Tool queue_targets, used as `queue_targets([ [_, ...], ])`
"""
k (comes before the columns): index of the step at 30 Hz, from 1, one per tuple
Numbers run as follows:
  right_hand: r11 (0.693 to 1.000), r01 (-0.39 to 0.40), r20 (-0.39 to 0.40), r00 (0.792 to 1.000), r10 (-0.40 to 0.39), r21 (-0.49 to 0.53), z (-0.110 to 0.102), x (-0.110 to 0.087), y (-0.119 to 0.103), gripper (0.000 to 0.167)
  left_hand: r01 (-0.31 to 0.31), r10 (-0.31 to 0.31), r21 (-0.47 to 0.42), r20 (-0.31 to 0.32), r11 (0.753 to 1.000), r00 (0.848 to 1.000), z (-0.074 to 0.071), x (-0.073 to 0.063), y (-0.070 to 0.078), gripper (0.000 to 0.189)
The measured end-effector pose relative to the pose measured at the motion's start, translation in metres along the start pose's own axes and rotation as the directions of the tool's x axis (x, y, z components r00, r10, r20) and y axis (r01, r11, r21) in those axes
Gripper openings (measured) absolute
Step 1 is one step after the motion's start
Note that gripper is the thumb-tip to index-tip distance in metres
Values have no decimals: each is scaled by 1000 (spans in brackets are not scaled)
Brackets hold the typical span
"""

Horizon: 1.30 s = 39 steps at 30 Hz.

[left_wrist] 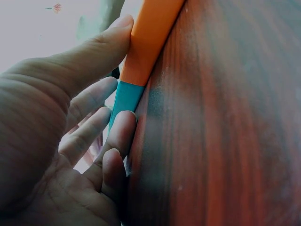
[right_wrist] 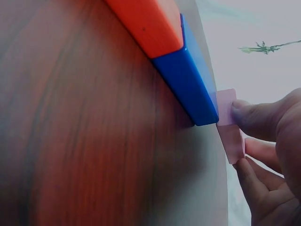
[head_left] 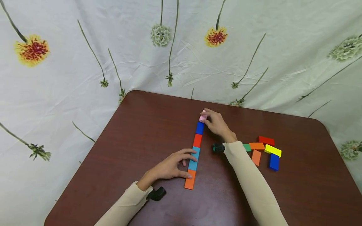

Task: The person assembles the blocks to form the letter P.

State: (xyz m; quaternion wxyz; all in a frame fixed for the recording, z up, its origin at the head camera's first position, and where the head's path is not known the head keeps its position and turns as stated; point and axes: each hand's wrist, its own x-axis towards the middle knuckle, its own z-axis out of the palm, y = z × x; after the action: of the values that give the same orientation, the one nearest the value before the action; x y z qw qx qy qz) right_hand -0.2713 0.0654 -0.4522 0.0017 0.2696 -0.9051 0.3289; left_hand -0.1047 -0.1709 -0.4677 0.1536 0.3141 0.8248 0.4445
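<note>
A straight row of coloured blocks runs away across the table: an orange block (head_left: 189,183) nearest, then light blue (head_left: 193,165), red (head_left: 197,140) and blue blocks (head_left: 200,128). At the far end, my right hand (head_left: 217,125) pinches a pink block (head_left: 202,118) between thumb and fingers. In the right wrist view this pink block (right_wrist: 227,112) is at the end of the blue block (right_wrist: 190,82); whether it rests on the table is unclear. My left hand (head_left: 172,165) lies along the row's left side, thumb touching the orange block, loosely bent fingers at the light blue part.
Right of my right forearm lie loose blocks: red (head_left: 266,140), yellow (head_left: 272,150), blue (head_left: 273,162), orange (head_left: 256,146), a second orange (head_left: 256,157) and a partly hidden green (head_left: 247,147). A flowered cloth (head_left: 186,56) hangs behind the brown table (head_left: 152,122).
</note>
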Motion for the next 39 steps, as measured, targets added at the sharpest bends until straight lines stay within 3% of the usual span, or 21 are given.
queue_targets([
  [12, 1000, -24, 44, 999, 24, 10, 4, -2, 3, 33, 9, -9, -6, 6, 1000, 1000, 0, -1, 1, 49],
  [19, 996, -80, 30, 996, 79, 35, 7, -5, 6, 35, 5, -5, -11, 3, 1000, 1000, -1, -1, 2, 49],
  [39, 998, -52, 28, 998, 51, 35, 7, -3, 6, 34, 6, -6, -9, 2, 1000, 1000, 0, 0, 0, 49],
])
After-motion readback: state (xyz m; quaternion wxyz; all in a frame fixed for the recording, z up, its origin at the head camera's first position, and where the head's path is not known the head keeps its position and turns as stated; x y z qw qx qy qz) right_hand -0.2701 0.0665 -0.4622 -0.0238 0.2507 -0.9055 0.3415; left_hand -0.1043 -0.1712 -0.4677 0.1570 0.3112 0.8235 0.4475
